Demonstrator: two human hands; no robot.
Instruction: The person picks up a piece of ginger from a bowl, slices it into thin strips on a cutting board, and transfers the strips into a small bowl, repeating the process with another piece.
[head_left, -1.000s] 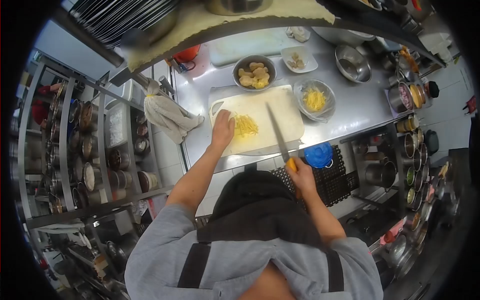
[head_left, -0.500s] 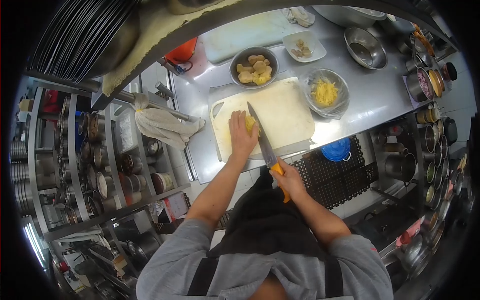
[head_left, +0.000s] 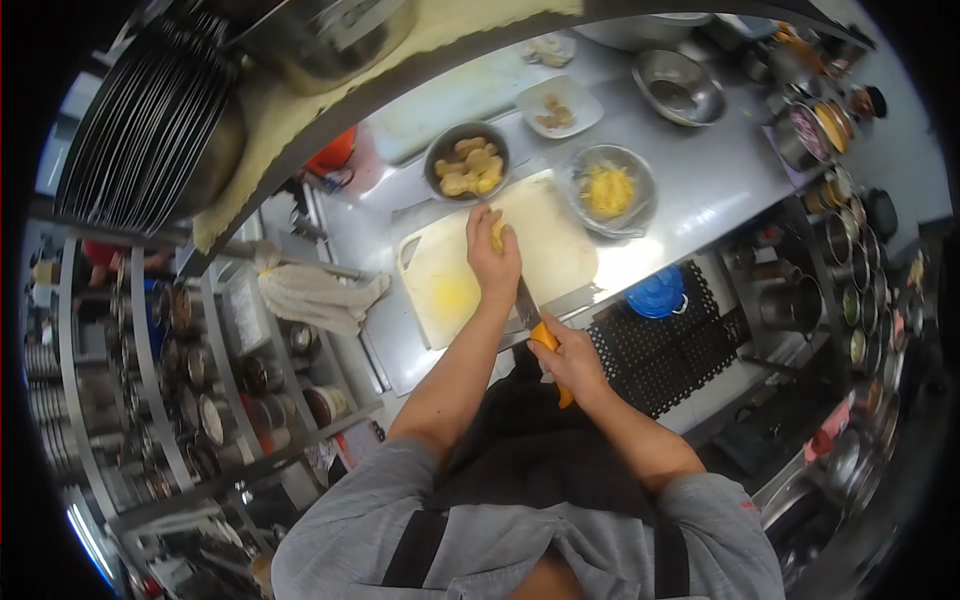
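Note:
My left hand (head_left: 493, 262) is closed over the upper middle of the white cutting board (head_left: 565, 240), with yellow strips (head_left: 497, 236) showing between thumb and fingers. In my right hand (head_left: 570, 358) is the orange handle of a kitchen knife (head_left: 528, 310). Its blade points away from me across the board's near edge, its far part hidden by my left hand. A yellow stain marks the board's left side. Just beyond the board stands a metal bowl (head_left: 430, 178) of peeled, pale yellow chunks. Right of the board, a plastic-lined bowl (head_left: 648, 200) holds a heap of yellow strips.
A white square dish (head_left: 590, 112) with small brownish pieces and a metal bowl (head_left: 700, 82) stand farther back on the steel counter (head_left: 715, 190). An overhead shelf (head_left: 400, 90) crosses above. A towel (head_left: 315, 290) hangs at left; a blue lid-like object (head_left: 655, 292) lies below right.
My left hand has lifted off the board's left part and moved away from me, taking yellow strips along. The knife stays in my right hand; the whole view has shifted.

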